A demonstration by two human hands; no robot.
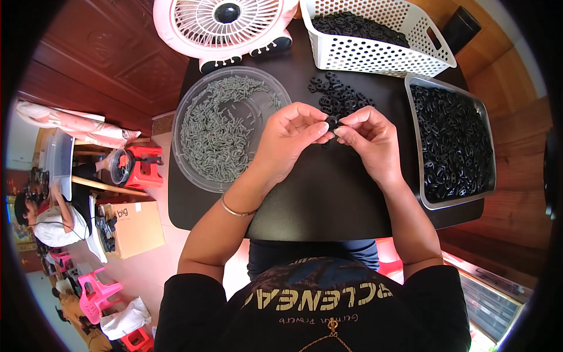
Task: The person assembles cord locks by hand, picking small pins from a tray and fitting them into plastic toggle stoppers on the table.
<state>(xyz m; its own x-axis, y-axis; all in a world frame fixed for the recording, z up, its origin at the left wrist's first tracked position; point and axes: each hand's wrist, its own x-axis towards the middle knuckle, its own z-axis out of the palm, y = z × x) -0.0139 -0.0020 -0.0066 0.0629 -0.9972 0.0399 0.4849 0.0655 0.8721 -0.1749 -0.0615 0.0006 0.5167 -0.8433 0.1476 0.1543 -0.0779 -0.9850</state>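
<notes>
In front of you, a small black part (pixel 332 122) is held above the table (pixel 322 202), your left hand (pixel 292 134) and right hand (pixel 373 138) both pinching it between thumb and fingers. Beyond lies a pile of black parts (pixel 343 100); a clear tub (pixel 252 114) of grey pegs (pixel 214 141) stands left, a metal tray (pixel 416 141) right.

Pins (pixel 211 149) in tub (pixel 249 115) on desk (pixel 322 196) left, table fan (pixel 227 32) behind, basket (pixel 381 60) back right, tray (pixel 416 141) of parts (pixel 451 144) right, loose parts pile (pixel 340 97) before basket.
</notes>
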